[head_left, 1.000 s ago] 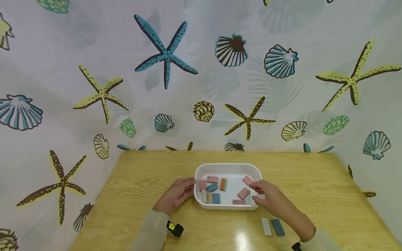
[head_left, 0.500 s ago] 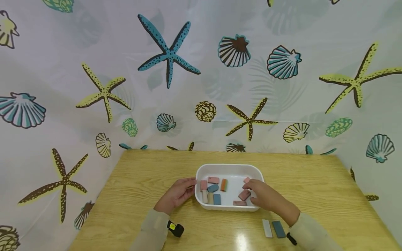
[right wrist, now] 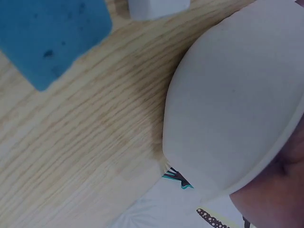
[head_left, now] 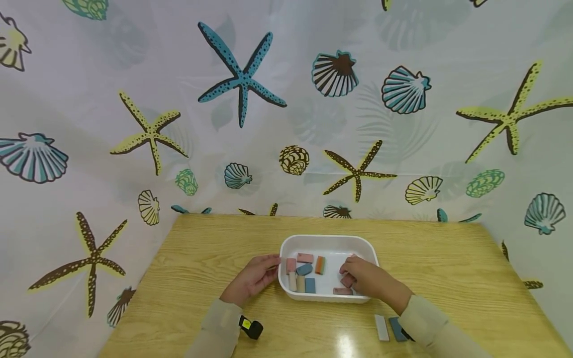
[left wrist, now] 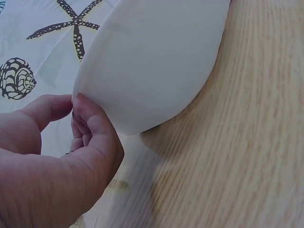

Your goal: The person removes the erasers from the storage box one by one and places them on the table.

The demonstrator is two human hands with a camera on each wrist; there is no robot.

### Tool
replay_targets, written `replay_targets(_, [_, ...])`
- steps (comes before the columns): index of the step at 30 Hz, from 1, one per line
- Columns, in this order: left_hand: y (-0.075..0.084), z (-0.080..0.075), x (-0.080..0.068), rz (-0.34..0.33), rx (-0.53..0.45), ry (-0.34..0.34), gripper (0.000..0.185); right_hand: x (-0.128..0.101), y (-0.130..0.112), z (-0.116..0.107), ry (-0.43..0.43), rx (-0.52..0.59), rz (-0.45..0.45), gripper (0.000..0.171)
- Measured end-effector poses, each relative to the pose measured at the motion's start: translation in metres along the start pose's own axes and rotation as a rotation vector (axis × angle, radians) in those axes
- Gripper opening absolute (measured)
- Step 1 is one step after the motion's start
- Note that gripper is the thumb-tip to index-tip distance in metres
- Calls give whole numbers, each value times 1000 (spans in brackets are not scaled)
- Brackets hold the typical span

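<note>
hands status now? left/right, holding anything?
Left hand: pinches the rim of the white tray.
Right hand: reaches into the tray over the pink erasers; grip cannot be told.

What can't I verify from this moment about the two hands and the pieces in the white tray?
- Head view: right hand covers the pink pieces under it; its grip is hidden.
- Right wrist view: white tray wall fills the picture; fingers cut off.
- Left wrist view: left hand at the rim; tray contents unseen.

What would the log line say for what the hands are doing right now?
left hand: holds white tray rim | right hand: inside tray, on pink block | table: grey block, blue block
</note>
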State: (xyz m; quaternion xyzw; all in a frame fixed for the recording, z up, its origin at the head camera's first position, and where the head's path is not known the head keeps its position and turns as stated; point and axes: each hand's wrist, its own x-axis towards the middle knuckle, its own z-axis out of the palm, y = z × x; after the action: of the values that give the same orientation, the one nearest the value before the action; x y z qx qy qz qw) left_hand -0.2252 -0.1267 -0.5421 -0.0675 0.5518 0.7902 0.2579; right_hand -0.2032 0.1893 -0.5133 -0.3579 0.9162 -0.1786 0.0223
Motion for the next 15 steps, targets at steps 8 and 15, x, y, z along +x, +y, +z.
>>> replay_targets(8, [-2, -2, 1, 2, 20, 3, 43, 6, 3, 2, -53, 25, 32, 13])
replay_targets(15, [-2, -3, 1, -7, 3, 1, 44, 12, 5, 6, -70, 55, 162, 5])
